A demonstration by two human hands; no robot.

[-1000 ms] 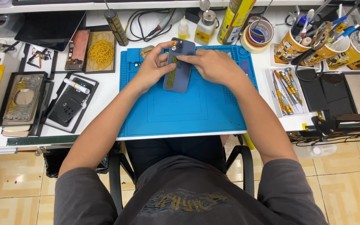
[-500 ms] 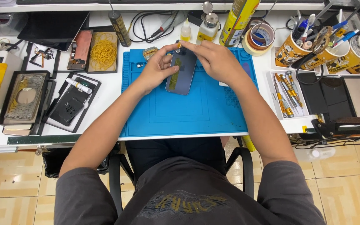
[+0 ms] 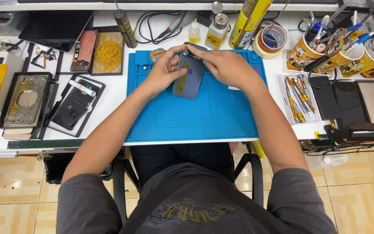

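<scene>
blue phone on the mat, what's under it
Under the blue phone lies the blue work mat. The left hand and right hand hold its top end; the mat directly beneath is hidden.

1. Phone (image 3: 188, 77): dark blue back, smooth and glossy, looks like glass; it is gripped by the left hand (image 3: 163, 71) and the right hand (image 3: 226, 67).
2. Work mat (image 3: 204, 117): blue, matt, rubbery finish, moulded ridges and trays seen along the edges.
3. Rubber bands (image 3: 108, 54): yellow, matt elastic, heaped in a dark tray.
4. Tape roll (image 3: 272, 40): brown glossy film on a pale core.
5. Spray can (image 3: 249, 19): yellow painted metal, slight sheen.
6. Tabletop (image 3: 115, 93): white, smooth, low gloss.
</scene>
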